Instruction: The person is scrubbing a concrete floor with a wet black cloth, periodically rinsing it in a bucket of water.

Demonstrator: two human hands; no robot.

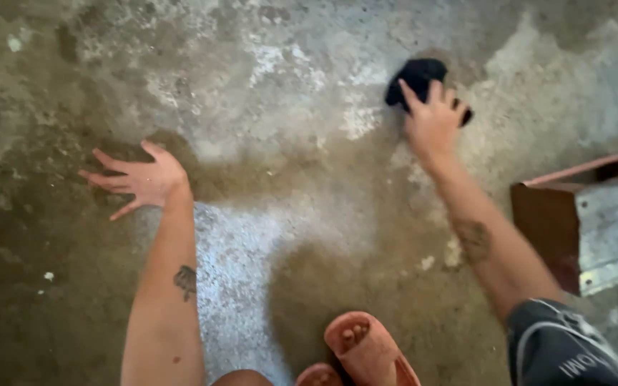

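R hand (434,118) presses dark rag (416,77) on wet floor (287,143), fingers spread over it, mid-wipe. L hand (141,179), well left of rag, flat, open, empty. Next: prob drag rag w/ firm pressure.

soft daylight, mild overall blur, dim left side, dark shadow on floor (337,286) near feet.

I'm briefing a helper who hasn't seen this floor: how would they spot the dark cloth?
On the stained concrete floor, look toward the far right, beyond the metal box. The dark cloth lies under the right hand, the only black, crumpled thing there.
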